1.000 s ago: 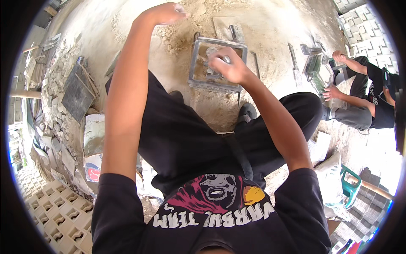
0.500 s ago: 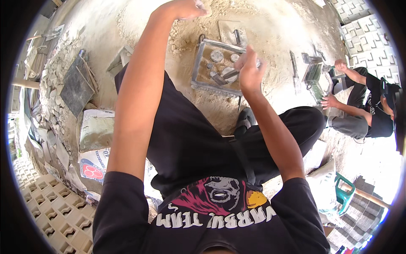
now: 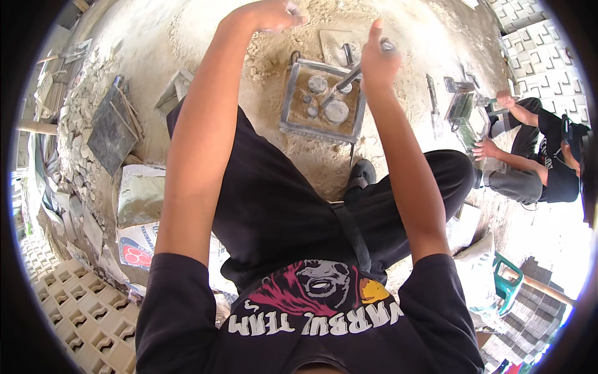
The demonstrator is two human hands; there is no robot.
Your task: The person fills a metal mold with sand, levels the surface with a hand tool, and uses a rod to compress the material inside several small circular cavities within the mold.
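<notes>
A square metal mould frame (image 3: 317,132) lies on the dusty ground before me, holding pale powder and several round grey discs, the largest a flat disc (image 3: 336,111). My right hand (image 3: 381,65) is closed around the handle of a trowel, its thumb pointing up. The trowel's dark blade (image 3: 339,85), seen nearly edge-on, slants down over the frame's far right part. Beyond the frame at the far left, my left hand (image 3: 280,15) hovers near the loose powder, dusty, fingers loosely bent and apart. Nothing shows in it.
A flat board (image 3: 333,45) with a dark handle-like piece (image 3: 347,54) lies behind the frame. Rubble (image 3: 78,134) and a dark sheet (image 3: 114,128) are at left. At right a co-worker (image 3: 548,149) handles another metal frame (image 3: 464,115). Patterned blocks (image 3: 93,311) stand lower left.
My right hand has moved up and slightly right with the trowel. Its blade has turned and come off the near part of the frame, uncovering the largest disc. My left hand barely moved.
</notes>
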